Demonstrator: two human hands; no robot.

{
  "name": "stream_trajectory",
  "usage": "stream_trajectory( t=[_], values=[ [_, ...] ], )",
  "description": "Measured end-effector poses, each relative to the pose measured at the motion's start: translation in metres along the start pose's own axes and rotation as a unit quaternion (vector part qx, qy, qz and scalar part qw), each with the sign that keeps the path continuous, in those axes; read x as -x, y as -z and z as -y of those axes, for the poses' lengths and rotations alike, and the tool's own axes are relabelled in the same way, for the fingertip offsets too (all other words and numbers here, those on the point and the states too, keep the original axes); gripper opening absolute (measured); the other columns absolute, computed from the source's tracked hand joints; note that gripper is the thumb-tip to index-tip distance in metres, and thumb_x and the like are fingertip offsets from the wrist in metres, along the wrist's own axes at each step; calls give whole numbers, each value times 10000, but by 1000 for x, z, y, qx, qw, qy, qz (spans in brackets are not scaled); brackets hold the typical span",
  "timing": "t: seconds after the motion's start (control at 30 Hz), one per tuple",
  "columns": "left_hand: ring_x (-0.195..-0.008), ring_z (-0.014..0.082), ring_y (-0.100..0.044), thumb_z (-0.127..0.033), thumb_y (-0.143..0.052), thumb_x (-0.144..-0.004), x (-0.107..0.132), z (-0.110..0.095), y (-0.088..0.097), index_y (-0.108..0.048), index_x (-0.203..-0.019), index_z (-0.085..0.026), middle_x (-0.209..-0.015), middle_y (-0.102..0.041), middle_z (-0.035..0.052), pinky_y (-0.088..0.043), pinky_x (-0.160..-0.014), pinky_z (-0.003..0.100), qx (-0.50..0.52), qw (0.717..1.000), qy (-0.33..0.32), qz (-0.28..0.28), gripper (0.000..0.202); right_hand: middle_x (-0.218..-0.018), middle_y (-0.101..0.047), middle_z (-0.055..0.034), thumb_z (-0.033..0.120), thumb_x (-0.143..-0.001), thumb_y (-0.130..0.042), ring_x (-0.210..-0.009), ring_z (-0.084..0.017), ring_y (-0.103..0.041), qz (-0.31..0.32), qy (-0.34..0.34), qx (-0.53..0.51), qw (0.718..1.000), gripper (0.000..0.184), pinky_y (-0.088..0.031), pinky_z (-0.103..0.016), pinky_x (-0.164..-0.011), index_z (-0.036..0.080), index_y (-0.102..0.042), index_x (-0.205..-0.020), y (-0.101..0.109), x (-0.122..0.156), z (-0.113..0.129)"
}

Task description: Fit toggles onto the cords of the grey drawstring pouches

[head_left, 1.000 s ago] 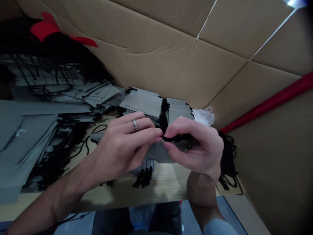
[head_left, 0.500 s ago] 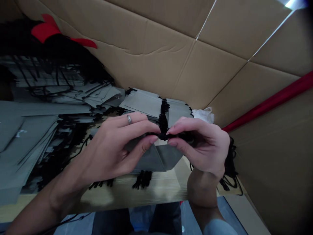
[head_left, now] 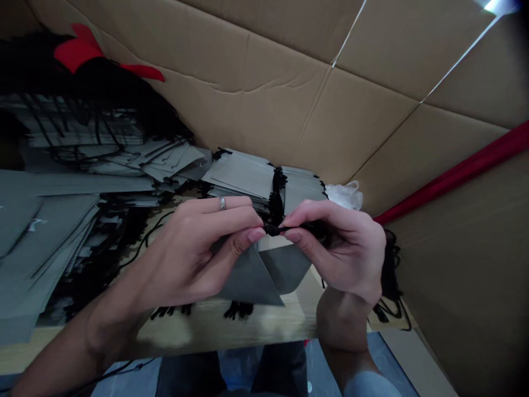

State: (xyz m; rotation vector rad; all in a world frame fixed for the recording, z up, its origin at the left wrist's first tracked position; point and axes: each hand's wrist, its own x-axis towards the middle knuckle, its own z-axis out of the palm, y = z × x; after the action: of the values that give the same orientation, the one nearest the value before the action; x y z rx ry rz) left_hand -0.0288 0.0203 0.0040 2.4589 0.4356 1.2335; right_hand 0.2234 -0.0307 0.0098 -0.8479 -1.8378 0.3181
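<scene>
My left hand (head_left: pixel 194 253) and my right hand (head_left: pixel 343 248) meet over the table edge. Both pinch a black cord (head_left: pixel 273 229) at the top of a folded grey paper bag (head_left: pixel 264 273) that hangs below my fingers. A ring shows on my left hand. Behind my hands lies a stack of grey bags (head_left: pixel 248 176) bundled with black cord.
Heaps of grey bags with black cords (head_left: pixel 61 220) cover the left of the wooden table (head_left: pixel 256 320). Cardboard walls (head_left: pixel 289 99) close in behind and to the right, with a red strip (head_left: pixel 454 171). A red and black thing (head_left: pixel 82 52) sits top left. Crumpled plastic (head_left: pixel 345 193) lies by the stack.
The grey bag has come down and unfolded further below my fingers. My left hand has shifted slightly left, its thumb now under the cord.
</scene>
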Motion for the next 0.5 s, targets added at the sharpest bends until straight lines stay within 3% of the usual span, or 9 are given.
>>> stream_trajectory(
  t=[0.17,0.5],
  values=[
    [-659,90,-479,-135,-560,-1149,-5,-2,-1,-601,-936,-195,-765,-524,-56,-380,-615,259,3,1000,24,14,224,-979,-866,19,77,-1011,-799,-779,-132,-771,-4,-12,11,1000,207,-606,-282,-658,253,-828,-1115,-1,-1,2],
    [-639,80,-463,-132,-570,-1146,-7,-1,-2,-575,-874,-194,-735,-504,-63,-367,-608,246,8,1000,26,1,279,-880,-858,-8,52,-968,-766,-693,-223,-749,-75,16,67,995,266,-631,-428,-628,299,-861,-1004,-12,-5,9]
  ],
)
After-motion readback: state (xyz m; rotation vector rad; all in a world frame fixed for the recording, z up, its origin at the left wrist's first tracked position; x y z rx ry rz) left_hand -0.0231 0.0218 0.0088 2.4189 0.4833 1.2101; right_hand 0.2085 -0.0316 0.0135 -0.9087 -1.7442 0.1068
